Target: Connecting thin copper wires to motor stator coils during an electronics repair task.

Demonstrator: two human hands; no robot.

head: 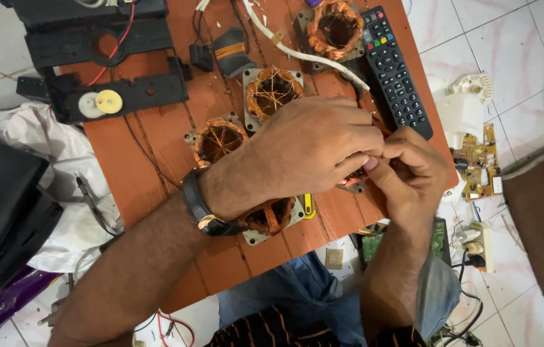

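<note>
Both forearms come up from the lower edge of the frame, above blue trousers and a striped shirt hem, and the hands meet at the centre right. A black wristwatch point(202, 209) sits on the left wrist. The left hand point(313, 148) lies knuckles-up over the right hand point(410, 170), and the fingertips of both are pinched together on a small copper-wound coil piece point(351, 182), of which only a reddish edge shows beneath them; how much of it each hand grips cannot be made out.

All this happens over a small reddish-brown wooden desk point(156, 167). Under the left wrist lies a motor stator point(270, 218) with copper windings on a square metal plate. A second stator point(219, 140) sits just left of the left hand, a third point(273, 91) just above it, and a fourth point(335, 27) at the top centre. A black remote control point(395, 67) lies slanted at the upper right of the desk, with a white cable point(304, 54) running beside it. Black plastic housings point(101, 64) with a white and a yellow gear fill the upper left.

On the tiled floor at right are a white plastic part point(461, 106), a bare circuit board point(477, 160) and a power strip point(477, 244). White cloth lies crumpled at the left.
</note>
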